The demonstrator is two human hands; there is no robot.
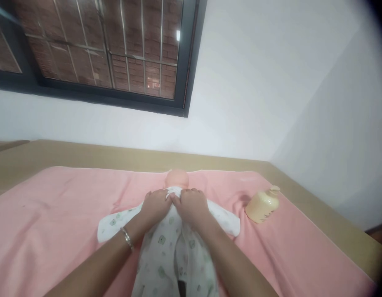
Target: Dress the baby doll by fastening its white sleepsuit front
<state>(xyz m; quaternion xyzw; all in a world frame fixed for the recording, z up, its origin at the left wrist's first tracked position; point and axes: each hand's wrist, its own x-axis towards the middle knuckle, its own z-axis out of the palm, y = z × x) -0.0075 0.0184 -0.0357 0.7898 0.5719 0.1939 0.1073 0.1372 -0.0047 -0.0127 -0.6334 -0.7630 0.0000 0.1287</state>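
Note:
A baby doll (177, 178) lies on a pink blanket (79, 198), its bald head pointing to the far side. White baby clothes (161, 247) with small green prints cover its body, the two sleeves spread out sideways. Below the neck, my left hand (156, 204) is closed on the clothes, its wrist wearing a bracelet (127, 238). Beside it, my right hand (192, 206) also has its fingers curled on the collar area. Both thumbs come together at the middle of the chest. My hands hide the fabric edges beneath them.
A cream-yellow pump bottle (262, 205) leans on the blanket to the right. Under the blanket is a wooden surface (116, 153) whose far edge meets a white wall (234, 103). A dark-framed barred window (116, 49) is set in that wall.

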